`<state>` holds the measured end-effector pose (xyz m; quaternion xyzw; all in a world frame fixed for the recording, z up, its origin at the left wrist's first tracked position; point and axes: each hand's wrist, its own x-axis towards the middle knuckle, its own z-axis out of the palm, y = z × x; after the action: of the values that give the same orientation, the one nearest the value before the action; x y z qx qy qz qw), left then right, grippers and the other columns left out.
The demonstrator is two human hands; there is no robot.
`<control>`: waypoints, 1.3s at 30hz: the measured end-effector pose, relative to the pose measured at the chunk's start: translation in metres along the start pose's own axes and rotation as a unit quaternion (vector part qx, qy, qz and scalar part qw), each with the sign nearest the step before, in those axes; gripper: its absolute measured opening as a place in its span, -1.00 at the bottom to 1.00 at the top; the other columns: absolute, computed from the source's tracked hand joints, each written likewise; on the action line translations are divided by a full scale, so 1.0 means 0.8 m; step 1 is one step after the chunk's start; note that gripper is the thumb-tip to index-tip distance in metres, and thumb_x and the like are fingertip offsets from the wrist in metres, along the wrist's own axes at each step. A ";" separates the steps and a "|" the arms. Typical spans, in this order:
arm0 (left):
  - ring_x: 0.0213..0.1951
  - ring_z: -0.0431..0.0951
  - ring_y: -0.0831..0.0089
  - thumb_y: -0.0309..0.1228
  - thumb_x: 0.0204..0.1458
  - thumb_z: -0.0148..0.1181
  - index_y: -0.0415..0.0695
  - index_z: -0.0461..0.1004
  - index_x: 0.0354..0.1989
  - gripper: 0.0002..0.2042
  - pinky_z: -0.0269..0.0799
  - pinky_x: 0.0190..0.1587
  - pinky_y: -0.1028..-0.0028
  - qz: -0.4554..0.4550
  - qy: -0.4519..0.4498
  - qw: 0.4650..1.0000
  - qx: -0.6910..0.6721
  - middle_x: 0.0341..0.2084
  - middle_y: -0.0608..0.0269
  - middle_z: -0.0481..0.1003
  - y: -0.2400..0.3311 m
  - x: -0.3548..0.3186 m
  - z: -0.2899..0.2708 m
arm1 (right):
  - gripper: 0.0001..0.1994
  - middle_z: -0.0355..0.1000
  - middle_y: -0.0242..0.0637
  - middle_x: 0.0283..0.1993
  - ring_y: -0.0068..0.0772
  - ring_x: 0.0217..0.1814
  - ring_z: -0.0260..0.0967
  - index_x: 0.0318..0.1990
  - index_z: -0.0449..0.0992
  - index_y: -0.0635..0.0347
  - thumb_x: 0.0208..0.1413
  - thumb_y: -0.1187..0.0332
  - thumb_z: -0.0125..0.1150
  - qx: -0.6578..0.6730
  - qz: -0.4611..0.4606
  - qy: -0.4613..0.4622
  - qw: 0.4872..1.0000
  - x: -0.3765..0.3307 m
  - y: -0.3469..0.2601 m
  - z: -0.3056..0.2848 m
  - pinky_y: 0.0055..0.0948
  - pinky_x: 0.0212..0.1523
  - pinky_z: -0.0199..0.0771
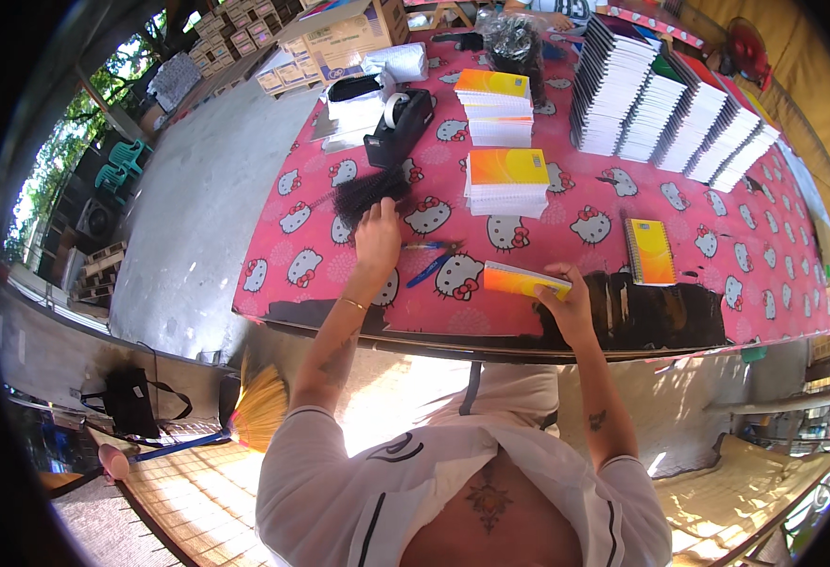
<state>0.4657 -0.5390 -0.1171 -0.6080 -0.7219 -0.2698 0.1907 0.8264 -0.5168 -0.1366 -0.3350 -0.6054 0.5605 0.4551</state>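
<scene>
My left hand [377, 234] is at a pile of black binding coils [363, 196], its fingers closed on the pile's near edge; how many coils it grips cannot be made out. In my right hand [566, 300] is a small yellow-orange notebook [517, 280], held by its right end, low over the table's near edge. Blue-handled pliers [432, 263] lie between my hands. A finished-looking spiral notebook [652, 251], yellow and orange, rests to the right. Beyond the held notebook stand two stacks of similar notebooks, a nearer stack [507, 180] and a farther stack [494, 106].
The table has a pink patterned cover [585, 227] with a black patch [660, 312] at its near edge. A black tape dispenser [400, 128] stands beyond the coils. Tall notebook stacks [613, 90] fill the back right. A cardboard box [353, 42] is behind; a broom [262, 406] is lower left.
</scene>
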 end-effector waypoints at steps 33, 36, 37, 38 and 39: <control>-0.52 0.54 0.32 -0.45 0.03 0.36 -0.11 0.47 0.18 -0.52 0.46 -0.47 0.37 0.086 -0.060 0.959 -0.263 -0.26 0.13 0.53 0.160 -0.066 -0.059 | -0.70 0.56 -0.35 -0.13 -0.68 -0.19 0.43 0.08 0.53 0.34 0.24 0.43 0.24 -0.003 0.040 -0.045 0.998 0.003 0.006 -0.006 -0.61 -0.19 0.46; -0.49 0.56 0.29 -0.47 0.02 0.35 -0.09 0.44 0.23 -0.47 0.48 -0.47 0.35 0.089 -0.057 0.961 -0.254 -0.22 0.14 0.53 0.166 -0.078 -0.057 | -0.68 0.55 -0.33 -0.11 -0.64 -0.16 0.45 0.10 0.49 0.38 0.24 0.43 0.23 -0.006 0.038 -0.045 0.998 0.001 0.001 -0.004 -0.60 -0.15 0.49; -0.48 0.57 0.26 -0.45 0.02 0.34 -0.07 0.43 0.24 -0.46 0.50 -0.46 0.33 0.068 -0.059 0.960 -0.265 -0.20 0.15 0.52 0.166 -0.081 -0.056 | -0.68 0.55 -0.33 -0.11 -0.65 -0.17 0.44 0.11 0.49 0.37 0.24 0.43 0.24 -0.008 0.038 -0.047 0.998 0.000 0.000 -0.004 -0.61 -0.16 0.49; -0.47 0.58 0.23 -0.42 0.02 0.34 -0.05 0.42 0.25 -0.46 0.51 -0.46 0.31 0.046 -0.060 0.958 -0.276 -0.19 0.15 0.52 0.166 -0.085 -0.054 | -0.68 0.55 -0.33 -0.12 -0.65 -0.18 0.44 0.11 0.49 0.37 0.24 0.43 0.24 -0.010 0.038 -0.050 0.998 0.000 -0.001 -0.004 -0.61 -0.17 0.49; -0.46 0.58 0.20 -0.40 0.02 0.34 -0.04 0.41 0.25 -0.45 0.53 -0.46 0.28 0.024 -0.062 0.956 -0.285 -0.18 0.15 0.52 0.165 -0.088 -0.051 | -0.67 0.55 -0.34 -0.13 -0.66 -0.19 0.44 0.11 0.49 0.37 0.23 0.43 0.25 -0.012 0.039 -0.054 0.998 0.000 -0.002 -0.003 -0.61 -0.18 0.48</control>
<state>0.6064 -0.6036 -0.1067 -0.6697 -0.6104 -0.4219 -0.0292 0.8289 -0.5166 -0.1349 -0.3334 -0.6219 0.5878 0.3957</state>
